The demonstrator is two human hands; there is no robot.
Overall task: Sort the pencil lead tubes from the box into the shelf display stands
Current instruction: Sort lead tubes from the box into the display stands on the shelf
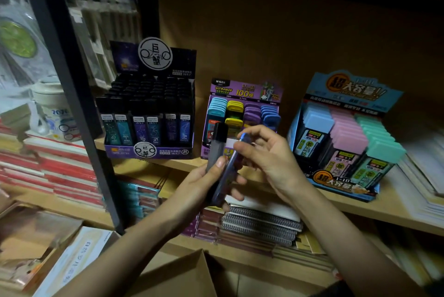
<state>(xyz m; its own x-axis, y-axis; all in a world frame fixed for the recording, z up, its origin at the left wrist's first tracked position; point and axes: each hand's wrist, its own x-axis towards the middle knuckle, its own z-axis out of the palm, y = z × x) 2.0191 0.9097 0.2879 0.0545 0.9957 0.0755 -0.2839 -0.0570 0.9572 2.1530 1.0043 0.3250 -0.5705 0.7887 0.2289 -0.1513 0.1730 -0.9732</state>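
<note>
Two pencil lead tubes are held in front of the shelf, near its front edge. A grey tube with a black cap (216, 145) stands almost upright, pressed by the thumb of the left hand (204, 185), whose fingers are curled round its lower part. Just to its right a blue tube (227, 171) is tilted, its top leaning to the right. Its lower end is also gripped in the left hand, while its capped upper end is pinched between the thumb and forefinger of the right hand (270, 155); the remaining right fingers are loosely curled.

Behind the tubes, on the wooden shelf (360, 206), three display stands are set in a row. Directly beyond the hands a purple stand (242, 95) is filled with light blue, yellow, purple and blue tubes. To the left a dark stand (149, 114) is packed with black-capped tubes bearing constellation labels. To the right a blue stand (346, 95) is stocked with blue, pink and teal-capped tubes.

Below the shelf, spiral notebooks (260, 223) are stacked. A brown cardboard box flap (182, 277) is seen nearest, at the bottom edge. At far left, beyond a black upright post (72, 95), red-edged books (48, 167) are piled beneath a white mug (54, 109).
</note>
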